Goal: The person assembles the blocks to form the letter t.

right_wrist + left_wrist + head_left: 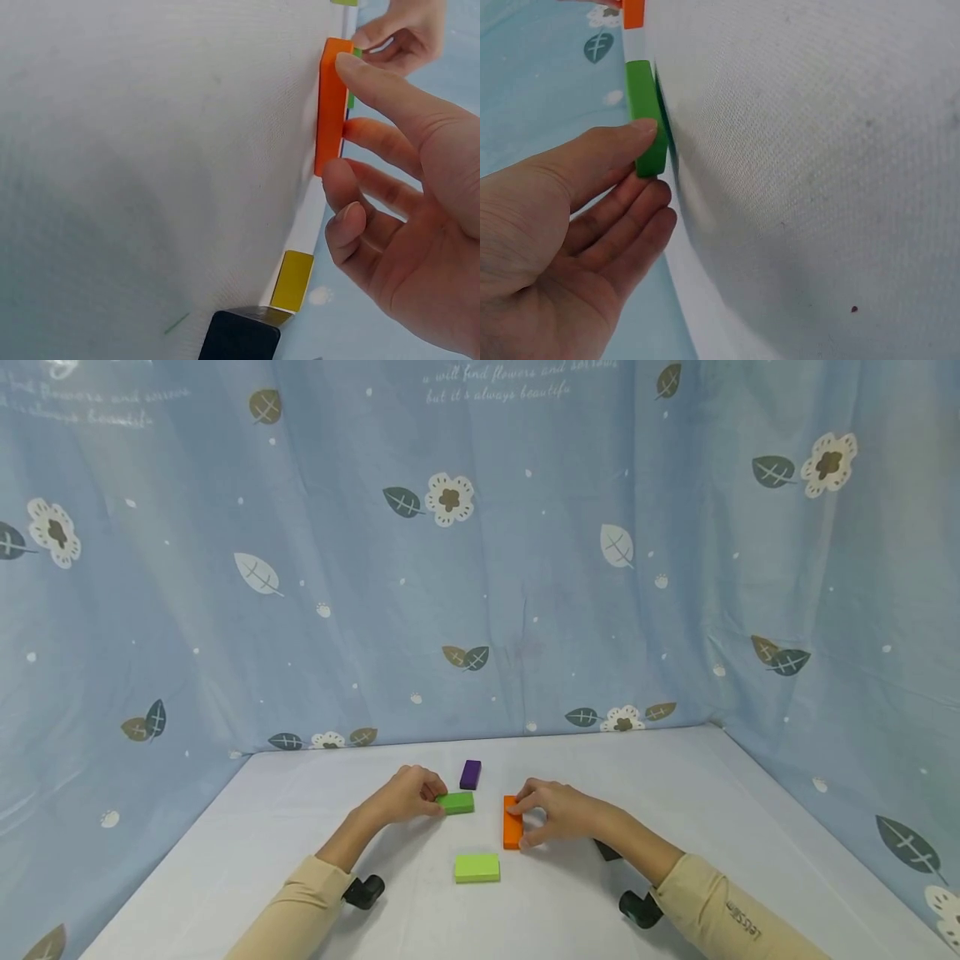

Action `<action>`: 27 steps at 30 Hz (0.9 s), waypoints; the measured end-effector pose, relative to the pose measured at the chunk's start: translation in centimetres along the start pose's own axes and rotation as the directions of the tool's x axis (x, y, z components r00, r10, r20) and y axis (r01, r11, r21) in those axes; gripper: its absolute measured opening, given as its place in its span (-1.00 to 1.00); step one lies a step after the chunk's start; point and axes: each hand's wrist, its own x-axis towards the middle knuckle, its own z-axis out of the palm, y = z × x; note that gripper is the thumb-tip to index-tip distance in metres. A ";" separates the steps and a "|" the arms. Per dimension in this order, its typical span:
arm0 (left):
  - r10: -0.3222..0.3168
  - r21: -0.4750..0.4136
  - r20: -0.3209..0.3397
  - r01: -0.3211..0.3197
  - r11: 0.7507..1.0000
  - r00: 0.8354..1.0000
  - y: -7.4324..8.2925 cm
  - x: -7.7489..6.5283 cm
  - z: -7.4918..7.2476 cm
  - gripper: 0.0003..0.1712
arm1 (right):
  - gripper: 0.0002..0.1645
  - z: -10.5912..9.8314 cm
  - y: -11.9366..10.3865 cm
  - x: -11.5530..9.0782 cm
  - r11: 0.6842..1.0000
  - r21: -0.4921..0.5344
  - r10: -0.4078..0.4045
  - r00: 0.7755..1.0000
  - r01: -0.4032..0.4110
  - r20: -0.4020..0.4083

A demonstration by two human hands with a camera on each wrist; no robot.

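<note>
My table (420, 927) wears a white cloth, and a blue curtain (525, 585) printed with leaves, flowers and lines of white script hangs behind it and along both sides. The back edge meets the curtain, and the side edges slant outward toward me. White cloth runs broadly between the blocks and both side edges; the purple block (470, 774) lies nearest the back edge. A strip of cloth separates the green block (459, 805) from the orange block (512, 831), and the lime block (477, 868) lies nearer me, apart from both. By my right hand (558, 810), the wrist view also shows a yellow block (292, 281).

The green block is a flat, smooth rectangle, set crosswise near the middle of the table; my left hand (408, 793) pinches its left end, thumb on its face, other fingers loosely bent. The orange one, longer and narrow, points away from me; my right hand is partly closed, thumb and forefinger gripping it, remaining fingers curled beside it.
</note>
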 end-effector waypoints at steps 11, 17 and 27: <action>-0.024 0.001 -0.028 0.024 1.000 0.999 0.0 0.1 -0.1 -0.72 | -0.33 0.1 -0.1 -0.1 1.000 -0.017 -0.006 1.000 0.006 0.000; -0.010 -0.004 -0.023 0.010 1.000 1.000 0.3 0.2 -0.3 -0.73 | -0.34 0.1 -0.1 -0.1 1.000 -0.017 -0.008 1.000 0.008 -0.004; -0.029 0.002 -0.022 0.029 1.000 0.999 0.6 0.6 -0.4 -0.71 | -0.32 0.0 -0.2 -0.1 1.000 0.001 -0.003 1.000 0.003 -0.007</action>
